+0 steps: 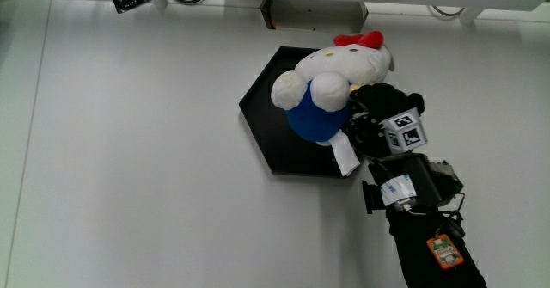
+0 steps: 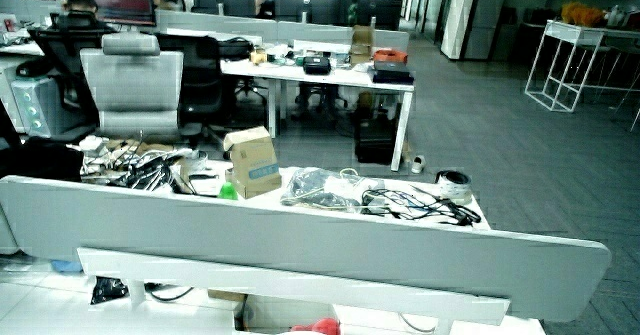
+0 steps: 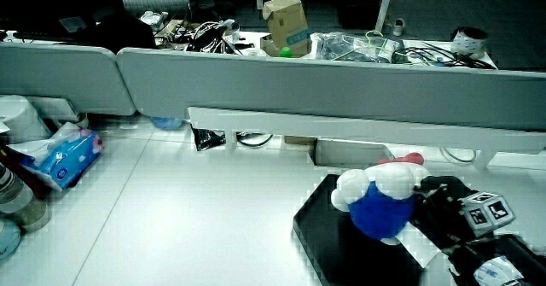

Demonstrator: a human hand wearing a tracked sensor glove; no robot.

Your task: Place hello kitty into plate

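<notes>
With the hand [image 1: 384, 120] gripping the plush toy [image 1: 331, 82] over the black plate [image 1: 268, 120], lower it squarely inside the plate's rim before letting go.

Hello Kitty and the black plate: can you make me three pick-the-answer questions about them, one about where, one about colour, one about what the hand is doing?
1. Where is the white Hello Kitty plush toy?
A. on the black six-sided plate
B. on the bare white table, apart from the plate
C. on the low partition

2. What colour is the bow on the toy's head?
A. green
B. red
C. yellow

3. What is the black-gloved hand doing?
A. lying flat on the table, away from the toy
B. holding the plate up in the air
C. closed on the toy, beside the plate

Answers:
1 A, the toy sits over the plate in the main view and in a side view.
2 B, a red bow tops its head.
3 C, the fingers curl against the toy's blue body.
</notes>
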